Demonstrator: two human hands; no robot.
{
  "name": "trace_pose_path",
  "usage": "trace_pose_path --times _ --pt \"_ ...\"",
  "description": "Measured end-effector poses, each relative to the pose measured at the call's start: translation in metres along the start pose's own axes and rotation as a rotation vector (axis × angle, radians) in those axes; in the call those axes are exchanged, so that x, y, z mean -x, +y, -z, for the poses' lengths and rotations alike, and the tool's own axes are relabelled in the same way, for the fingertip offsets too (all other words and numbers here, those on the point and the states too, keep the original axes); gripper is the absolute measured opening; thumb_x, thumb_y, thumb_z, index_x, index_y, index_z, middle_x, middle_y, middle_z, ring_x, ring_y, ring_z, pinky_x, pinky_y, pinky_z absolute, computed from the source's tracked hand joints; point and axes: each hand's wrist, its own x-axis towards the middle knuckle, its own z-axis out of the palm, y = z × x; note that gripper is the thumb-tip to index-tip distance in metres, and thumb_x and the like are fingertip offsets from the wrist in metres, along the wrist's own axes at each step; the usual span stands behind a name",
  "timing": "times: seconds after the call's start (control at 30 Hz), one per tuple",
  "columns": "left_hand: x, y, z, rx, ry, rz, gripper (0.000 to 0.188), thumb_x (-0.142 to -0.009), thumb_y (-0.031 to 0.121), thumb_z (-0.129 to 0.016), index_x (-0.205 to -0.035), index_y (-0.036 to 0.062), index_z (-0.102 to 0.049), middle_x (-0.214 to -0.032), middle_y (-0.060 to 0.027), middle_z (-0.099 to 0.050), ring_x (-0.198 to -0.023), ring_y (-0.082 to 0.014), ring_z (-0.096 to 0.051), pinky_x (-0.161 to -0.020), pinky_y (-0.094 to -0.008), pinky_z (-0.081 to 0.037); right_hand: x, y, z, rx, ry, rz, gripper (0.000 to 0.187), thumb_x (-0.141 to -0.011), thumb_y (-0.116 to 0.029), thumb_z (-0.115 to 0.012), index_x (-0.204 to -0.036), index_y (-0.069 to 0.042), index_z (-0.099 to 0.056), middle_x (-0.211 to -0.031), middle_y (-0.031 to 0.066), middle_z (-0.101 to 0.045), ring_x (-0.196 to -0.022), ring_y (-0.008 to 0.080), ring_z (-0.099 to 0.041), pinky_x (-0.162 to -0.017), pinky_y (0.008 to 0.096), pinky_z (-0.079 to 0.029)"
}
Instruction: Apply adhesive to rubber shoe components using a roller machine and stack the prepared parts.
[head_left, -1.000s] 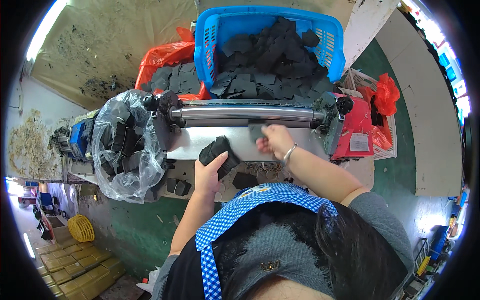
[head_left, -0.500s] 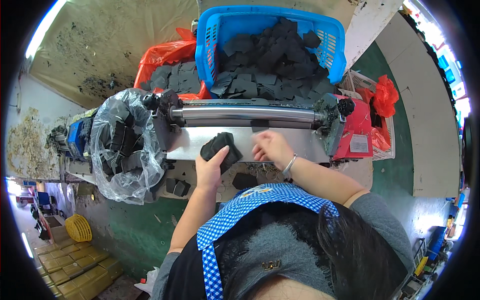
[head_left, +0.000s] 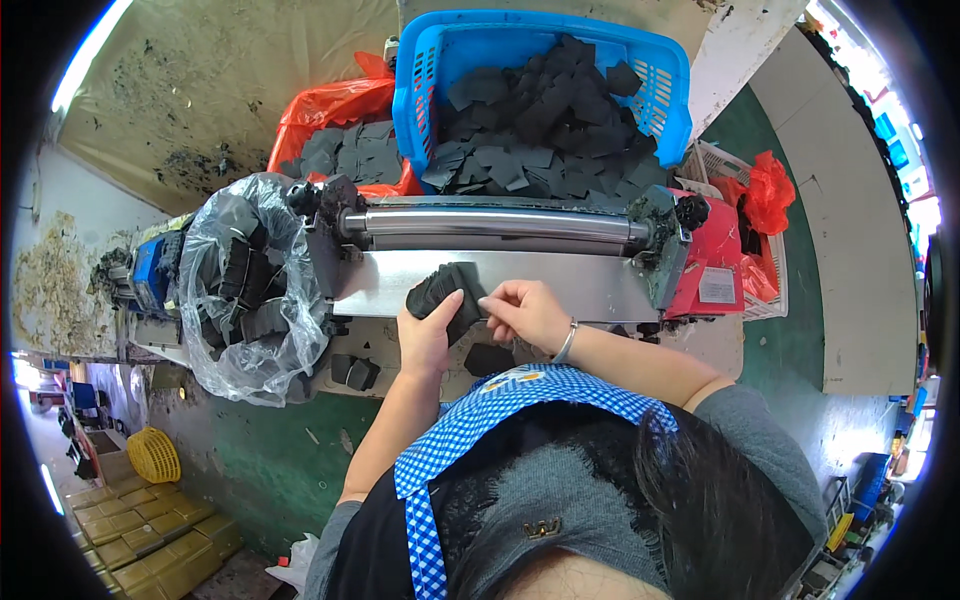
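Note:
My left hand (head_left: 425, 335) is closed round a stack of thin black sheets (head_left: 460, 300), thumb on top, over the front of a metal feed plate (head_left: 560, 285). At the stack's right edge, my right hand (head_left: 525, 315) pinches the edge of a sheet between thumb and fingertips; its other fingers are curled in. Behind the plate a shiny steel roller (head_left: 500, 225) spans the machine. Behind the roller stands a blue basket (head_left: 405, 100) heaped with loose black pieces.
A clear plastic bag (head_left: 300, 355) of black blocks stands left of the plate, a red machine housing (head_left: 720, 265) right of it. Black pieces (head_left: 490, 358) lie in front of the plate. A red bag (head_left: 330, 105) of black pieces is beside the basket.
A black piece that lay at the roller, beyond my right hand, is no longer visible there. My right hand has moved left and nearer to me, onto the stack's edge.

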Motion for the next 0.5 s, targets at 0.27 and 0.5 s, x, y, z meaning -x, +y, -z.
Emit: trace_pose_path --times 0.27,0.5 --pt "-0.001 0.000 0.002 -0.060 0.010 0.007 0.031 -0.075 0.007 -0.070 -0.100 -0.0047 -0.057 -0.090 -0.0076 -0.061 -0.077 -0.0143 -0.059 -0.070 -0.0261 -0.049 -0.004 -0.004 0.012 -0.079 0.168 -0.018 0.024 -0.090 -0.024 -0.057 -0.090 0.000 -0.056 -0.072 0.0090 -0.062 -0.055 0.0140 -0.060 -0.048 0.0238 -0.048" --pt "-0.002 0.010 -0.001 0.099 -0.063 0.079 0.020 -0.081 0.001 -0.058 -0.100 -0.0063 -0.056 -0.087 -0.0139 -0.063 -0.075 -0.0237 -0.064 -0.069 -0.0347 -0.054 -0.017 0.011 0.041 -0.271 0.245 -0.120 0.020 -0.090 -0.020 -0.056 -0.088 0.000 -0.057 -0.073 0.0096 -0.063 -0.056 0.0122 -0.060 -0.048 0.0216 -0.048"
